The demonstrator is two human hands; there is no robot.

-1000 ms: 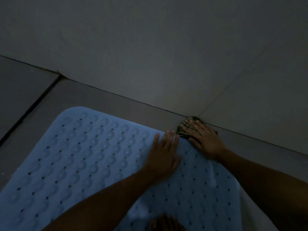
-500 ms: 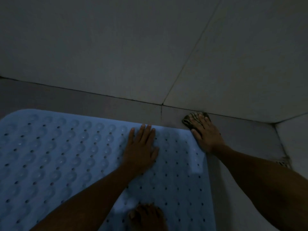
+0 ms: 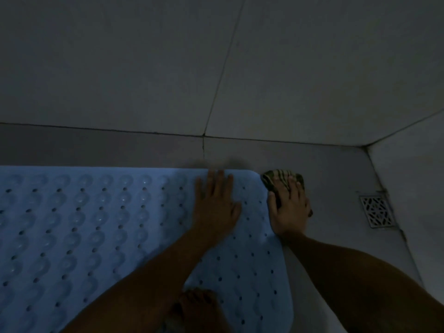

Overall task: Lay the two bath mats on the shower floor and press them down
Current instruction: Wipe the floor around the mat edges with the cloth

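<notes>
Grey tiled floor [image 3: 336, 179]; left hand [image 3: 215, 207] flat on blue mat [image 3: 96, 224], right hand [image 3: 289, 210] grip clutching striped cloth [image 3: 278, 177].

Very dim, bluish-grey light; we see no source. Soft shadows sit just beyond the left hand [image 3: 216, 207] fingertips. Fingertips slightly blurred. Grout lines bow toward the edges. Grainy, no glare, corners darkest.
</notes>
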